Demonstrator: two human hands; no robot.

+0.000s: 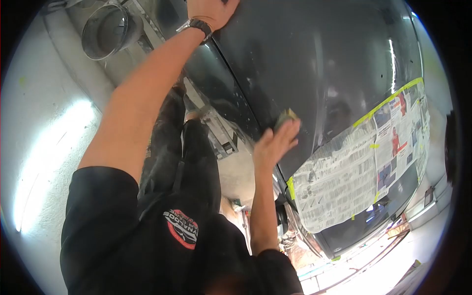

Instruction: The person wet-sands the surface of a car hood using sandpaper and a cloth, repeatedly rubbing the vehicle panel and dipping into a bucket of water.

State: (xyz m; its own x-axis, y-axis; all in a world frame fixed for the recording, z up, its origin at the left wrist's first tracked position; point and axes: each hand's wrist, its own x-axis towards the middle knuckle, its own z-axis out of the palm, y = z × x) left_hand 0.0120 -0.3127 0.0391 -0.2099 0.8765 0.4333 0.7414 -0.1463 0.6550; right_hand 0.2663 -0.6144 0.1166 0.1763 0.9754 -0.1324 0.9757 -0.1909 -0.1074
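Note:
A dark grey car hood (285, 54) with a glossy, slightly speckled surface fills the upper middle of the head view. My right hand (275, 145) is over the hood near its edge seam, fingers stretched out along a small yellowish-grey sanding block (286, 117). Part of that block is hidden under the fingers. My left hand (211, 12), with a dark watch (200, 25) on the wrist, is at the top edge of the view by the hood. Its fingers are largely cut off, so what they do is hidden.
Newspaper (339, 182) covers the windshield, edged with yellow-green masking tape (366, 118). On the floor at upper left stands a grey bucket (105, 32). A metal frame (219, 130) is beside my legs. A pale wall (39, 118) with a bright light runs along the left.

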